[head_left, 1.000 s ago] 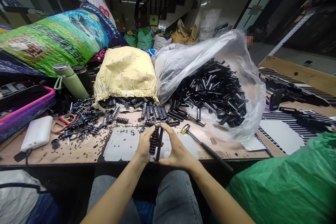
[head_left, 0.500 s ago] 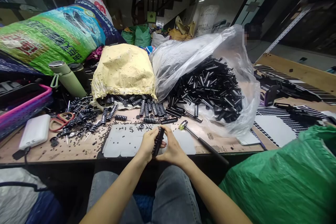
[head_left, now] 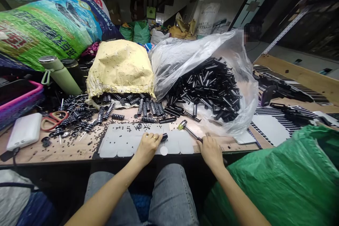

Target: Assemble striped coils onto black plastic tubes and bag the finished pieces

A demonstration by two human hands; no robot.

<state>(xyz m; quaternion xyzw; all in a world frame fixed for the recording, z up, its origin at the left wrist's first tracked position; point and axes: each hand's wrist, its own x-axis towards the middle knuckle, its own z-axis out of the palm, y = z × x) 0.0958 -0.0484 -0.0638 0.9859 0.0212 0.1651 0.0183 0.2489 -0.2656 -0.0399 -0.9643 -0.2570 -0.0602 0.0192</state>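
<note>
Over the pale plastic sheet, my left hand is closed round a black cylindrical part, whose end sticks out to the right. My right hand is wrapped round the dark handle of a hammer that lies on the table. The hammer's yellowish head points up and left, toward the sheet. A small white disc lies near the sheet's front edge. Tiny dark rings are scattered over the sheet's left part and the wood beside it.
Behind stand a yellow sack with ribbed black pieces and a clear bag of black parts. Scissors, a white box and a green bottle are at left. A green sack fills the right front.
My hands have moved apart. My right hand has let go of the black part and taken hold of the hammer handle. My left hand has tipped the part flatter, and the white disc has come into view.
</note>
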